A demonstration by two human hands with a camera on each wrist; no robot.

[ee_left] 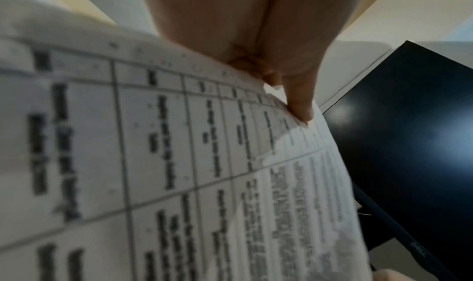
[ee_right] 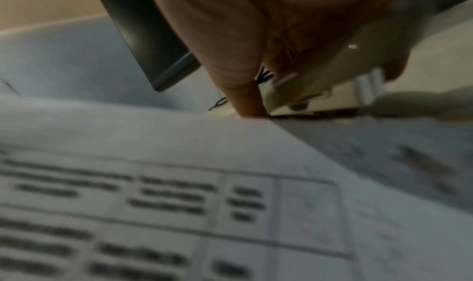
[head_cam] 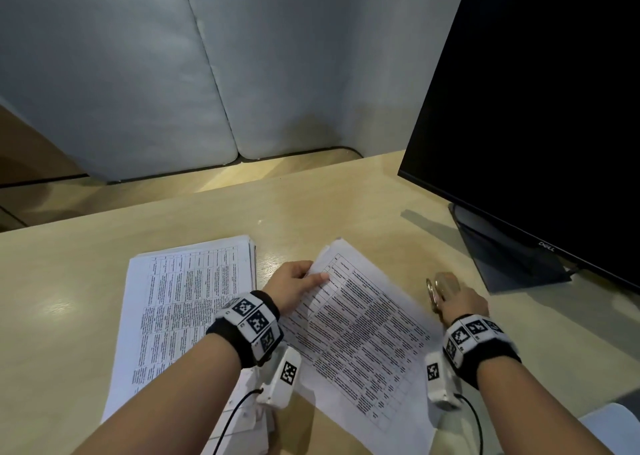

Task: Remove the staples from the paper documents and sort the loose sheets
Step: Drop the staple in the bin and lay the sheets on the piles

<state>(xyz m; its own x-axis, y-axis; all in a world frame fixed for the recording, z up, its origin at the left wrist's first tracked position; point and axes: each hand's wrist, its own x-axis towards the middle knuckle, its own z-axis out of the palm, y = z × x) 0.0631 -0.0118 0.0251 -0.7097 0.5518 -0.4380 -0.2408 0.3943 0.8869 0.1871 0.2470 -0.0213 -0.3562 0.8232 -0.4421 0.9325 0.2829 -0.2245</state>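
A printed document (head_cam: 360, 337) with tables lies slanted on the desk in front of me. My left hand (head_cam: 298, 281) pinches its far left corner, thumb on top; the left wrist view shows that corner lifted (ee_left: 286, 111). My right hand (head_cam: 457, 298) is to the right of the sheet and grips a beige staple remover (head_cam: 440, 286) with metal jaws. In the right wrist view the staple remover (ee_right: 320, 91) sits at the paper's edge (ee_right: 179, 164). A stack of printed sheets (head_cam: 183, 302) lies flat on the left.
A black Dell monitor (head_cam: 540, 108) on a dark stand (head_cam: 509, 257) rises at the right, close to my right hand. Grey padded partitions (head_cam: 173, 73) close off the back of the wooden desk (head_cam: 69, 281). More papers (head_cam: 242, 420) lie under my left forearm.
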